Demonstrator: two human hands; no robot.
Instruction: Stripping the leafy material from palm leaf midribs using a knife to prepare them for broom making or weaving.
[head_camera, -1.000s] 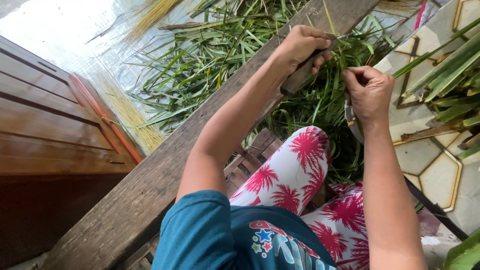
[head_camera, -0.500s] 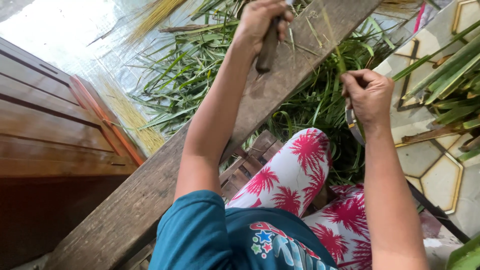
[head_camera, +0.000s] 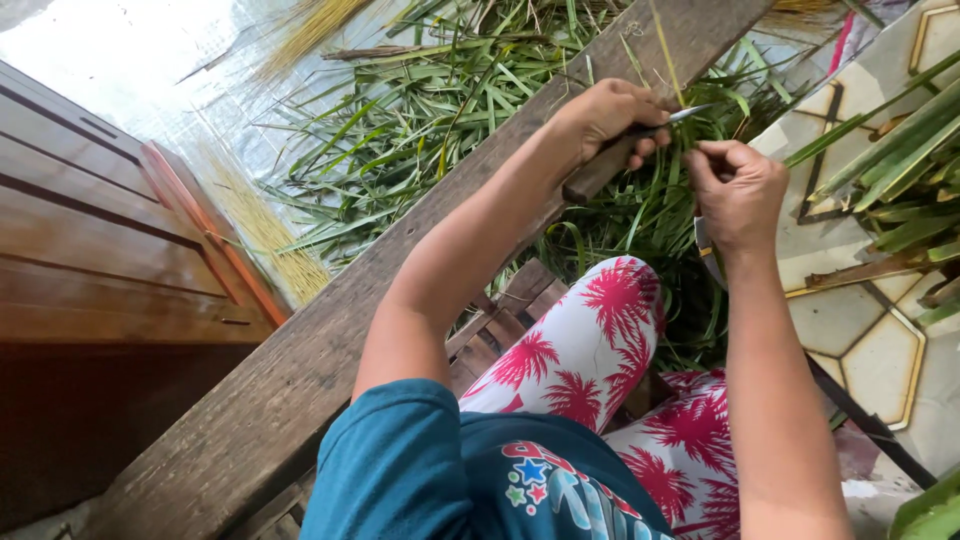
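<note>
The left hand (head_camera: 612, 118) is closed around the wooden handle of a knife (head_camera: 640, 145), its blade tip angled right against a thin leaf strip (head_camera: 668, 55) that rises toward the far edge. The right hand (head_camera: 738, 190) pinches the strip's lower end, apparently to hold it taut for scraping, above the long wooden plank (head_camera: 330, 330) and the pile of green leaves (head_camera: 420, 120).

A long wooden plank (head_camera: 330, 330) runs diagonally. Green leaf strips (head_camera: 420, 130) lie piled beyond it. Wooden door panel (head_camera: 90, 250) at left; patterned floor tiles (head_camera: 870, 330) at right.
</note>
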